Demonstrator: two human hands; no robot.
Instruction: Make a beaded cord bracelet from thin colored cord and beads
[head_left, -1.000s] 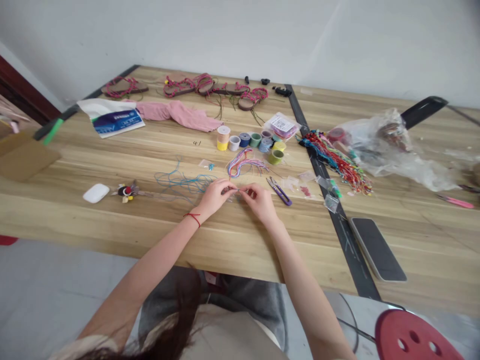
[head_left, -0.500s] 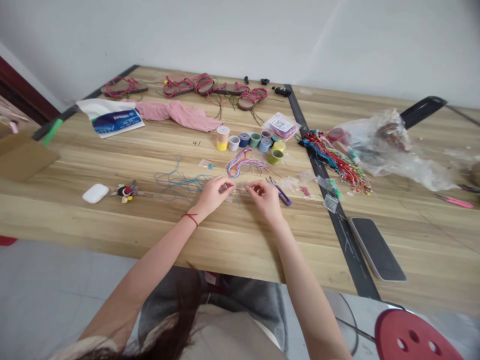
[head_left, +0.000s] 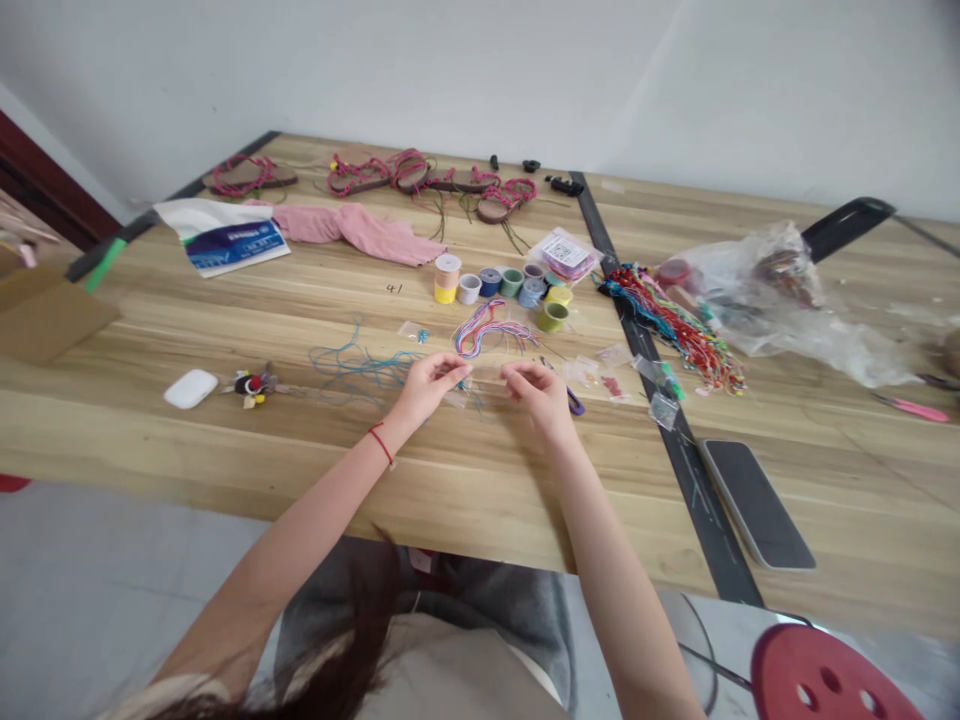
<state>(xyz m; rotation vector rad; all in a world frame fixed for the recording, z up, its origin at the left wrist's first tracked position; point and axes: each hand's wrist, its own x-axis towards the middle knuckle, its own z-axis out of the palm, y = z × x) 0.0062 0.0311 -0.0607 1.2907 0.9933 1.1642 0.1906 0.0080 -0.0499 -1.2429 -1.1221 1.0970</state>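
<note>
In my head view, left hand (head_left: 426,388) and right hand (head_left: 543,396) are apart, fingertips nearly pinched; I can't tell what they hold. Blue cords (head_left: 382,370) lie beside the left; likely mid-handling fine strands, next needing a steady pinch.

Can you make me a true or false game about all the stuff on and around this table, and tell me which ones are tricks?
1. A red string bracelet is on the wrist of the left hand. True.
2. The left hand and the right hand are clasped together. False: there is a gap between them.
3. The purple thread snips are partly hidden by the right hand. True.
4. The smartphone has a brightly lit screen. False: its screen is dark.
5. A peach spool is stacked on a yellow spool. True.
6. The red stool stands on top of the wooden table. False: it is off the table, beyond the near edge.
</note>
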